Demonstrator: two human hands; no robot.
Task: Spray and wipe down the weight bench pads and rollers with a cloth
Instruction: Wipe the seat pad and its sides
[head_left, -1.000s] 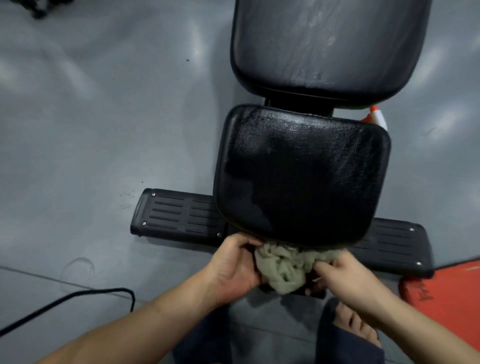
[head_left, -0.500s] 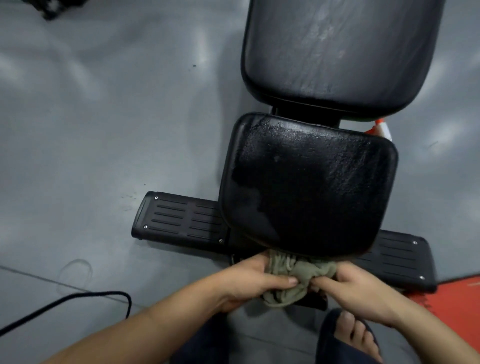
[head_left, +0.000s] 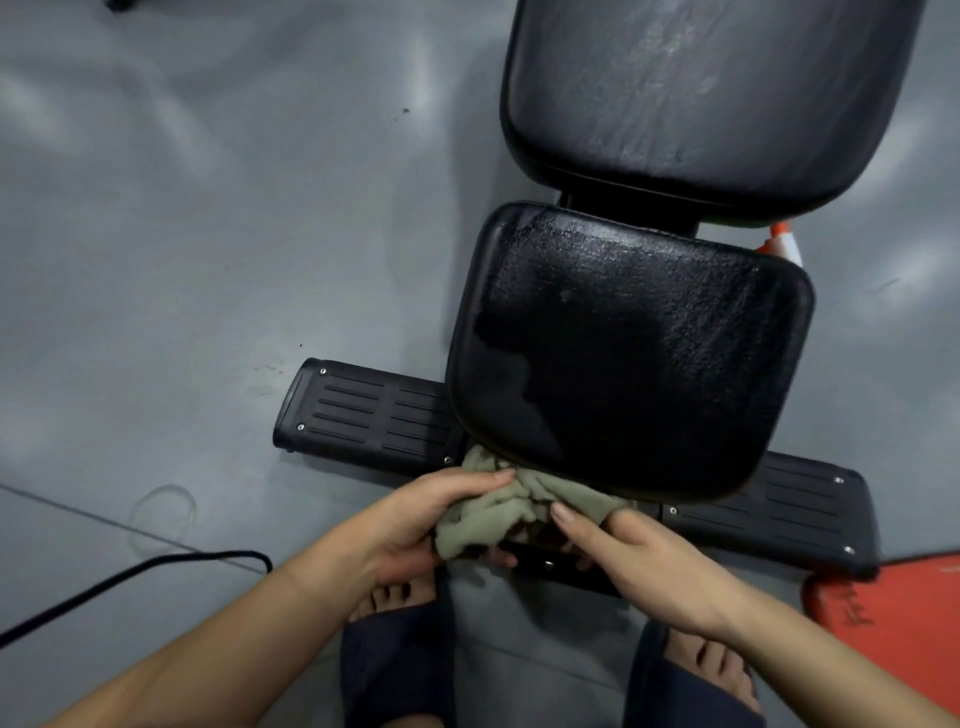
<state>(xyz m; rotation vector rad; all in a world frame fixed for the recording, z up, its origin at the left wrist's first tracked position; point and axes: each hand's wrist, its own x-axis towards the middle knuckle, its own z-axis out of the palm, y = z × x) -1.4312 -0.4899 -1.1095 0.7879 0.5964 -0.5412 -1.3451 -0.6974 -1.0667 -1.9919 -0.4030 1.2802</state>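
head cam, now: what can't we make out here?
Head view only.
Spray bottle: just its orange-white top shows; seat pad hides the rest.
Back pad: cut off by top edge.
Frame part beneath the cloth: mostly covered by cloth, left hand and right hand.

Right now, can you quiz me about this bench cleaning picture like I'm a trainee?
1. True or false: the left hand and the right hand both hold the cloth.
2. Where is the cloth against the seat pad? A) at its near edge B) on its top middle C) at its far edge
3. Fill in: the spray bottle peeks out on the person's ____ side of the seat pad.
Key: 1 true; 2 A; 3 right.
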